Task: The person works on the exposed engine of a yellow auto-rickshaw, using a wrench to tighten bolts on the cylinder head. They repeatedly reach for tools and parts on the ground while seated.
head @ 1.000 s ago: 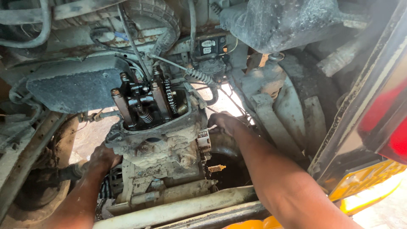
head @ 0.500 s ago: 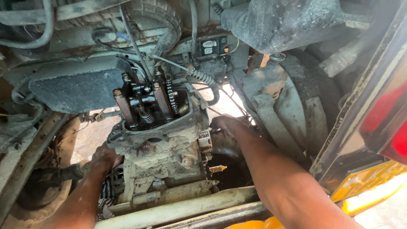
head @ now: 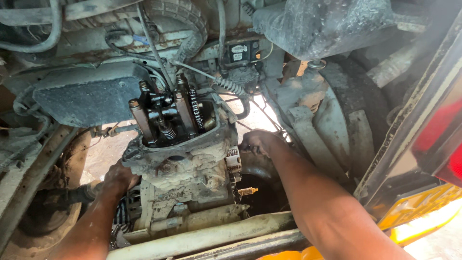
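A dirty, mud-caked engine [head: 192, 168] sits in the middle with its top cover off, showing rocker arms, a valve spring and a timing chain [head: 195, 110]. My left hand [head: 120, 175] grips the engine's lower left side, fingers wrapped round its edge. My right hand [head: 257, 143] reaches in behind the engine's right side, fingers curled and pressed against it; whether they hold anything is hidden.
A flat black cover [head: 86, 98] lies left of the open head. A grey metal housing [head: 322, 120] stands to the right. A pale frame tube [head: 207, 236] runs along the bottom. Hoses and cables [head: 226, 86] hang above. A yellow body panel [head: 423, 216] is at lower right.
The view has shifted slightly. My right hand has slid a little lower along the engine's right side. My left hand stays on the left side.
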